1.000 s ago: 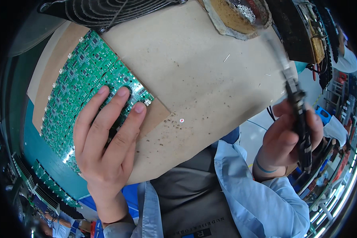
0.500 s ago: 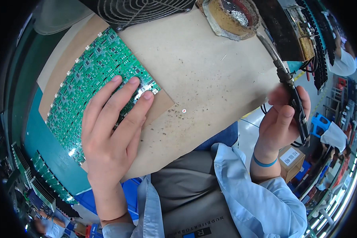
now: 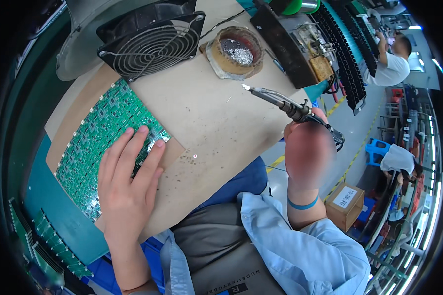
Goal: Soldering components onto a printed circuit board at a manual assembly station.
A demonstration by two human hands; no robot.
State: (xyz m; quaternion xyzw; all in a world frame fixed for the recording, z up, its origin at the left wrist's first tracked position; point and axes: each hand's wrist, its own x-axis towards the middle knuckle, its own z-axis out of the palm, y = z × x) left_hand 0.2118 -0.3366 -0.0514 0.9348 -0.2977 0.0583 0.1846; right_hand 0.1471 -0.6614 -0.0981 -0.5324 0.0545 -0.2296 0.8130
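My left hand [image 3: 125, 187] lies across the near right part of a green circuit board panel [image 3: 96, 130], its fingers stretched out and slightly apart. Part of the panel is hidden beneath that hand. A brown board [image 3: 174, 151] sticks out from under the panel. In my right hand [image 3: 307, 152], partly blurred, is a soldering iron [image 3: 295, 111]. Its bright tip points left, apart from both panel and bowl. Beyond the tip stands a round, crusted bowl [image 3: 217, 63] with shiny solder bits inside.
A black fan [image 3: 157, 51] with a wire grille stands behind the panel. To the bowl's right is a dark box-like device [image 3: 285, 46], beside black slotted racks [image 3: 337, 61]. More boards [image 3: 59, 241] stand at the left. A person [image 3: 391, 64] works at far right.
The iron has swung from pointing up beside the bowl to pointing left, its tip now in view below the bowl. My left hand stays on the panel. The whole view has shifted.
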